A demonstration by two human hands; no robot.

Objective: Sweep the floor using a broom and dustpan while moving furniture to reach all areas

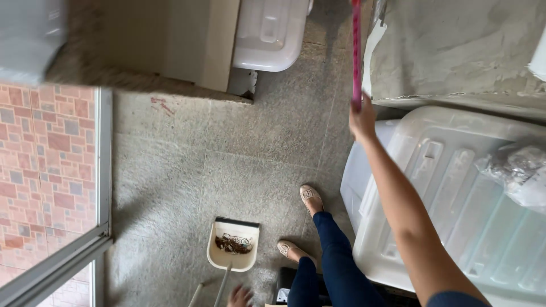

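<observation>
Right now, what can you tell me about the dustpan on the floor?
The dustpan is cream-coloured and looks like plastic, with a dark strip along its front lip. It sits flat on the speckled grey floor, open end pointing away from the person. Inside lies a small pile of brown leaves and bits. A long grey handle rises from its back edge toward the left hand, which is at the frame's bottom; whether it grips the handle is unclear. The shoes stand just beside it.

Upright pink broomstick (pixel 356 51); debris-filled cream dustpan (pixel 233 245)

A home balcony or utility corner: stone floor (pixel 187 165), plastic storage bins (pixel 455 210), dustpan (pixel 233 244).
</observation>
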